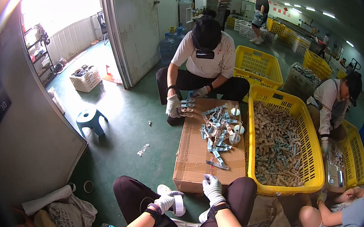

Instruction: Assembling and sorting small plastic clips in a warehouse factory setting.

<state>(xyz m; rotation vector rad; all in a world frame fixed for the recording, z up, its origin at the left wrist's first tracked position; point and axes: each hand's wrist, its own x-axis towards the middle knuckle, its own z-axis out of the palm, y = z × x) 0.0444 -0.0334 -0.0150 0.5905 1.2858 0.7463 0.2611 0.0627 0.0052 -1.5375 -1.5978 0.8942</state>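
My left hand (165,201), in a striped glove, is closed on a roll of white tape (178,205) above my lap. At the near edge of a cardboard box (192,159), my right hand (213,190), also gloved, has its fingers pinched together; what they hold, if anything, is too small to make out. Just beyond it lies a cutter knife (218,165). Farther back on the box is a loose pile of blue and pinkish clothespins (218,130). Small round whitish containers (235,138) stand along its right side.
Across the box a person's gloved hand (174,106) touches a row of clothespins (187,108). A yellow crate (254,165) full of clothespins stands against the right side. Two people (330,218) work beyond it. A blue stool (91,121) stands left; tape rolls (88,186) lie on the floor.
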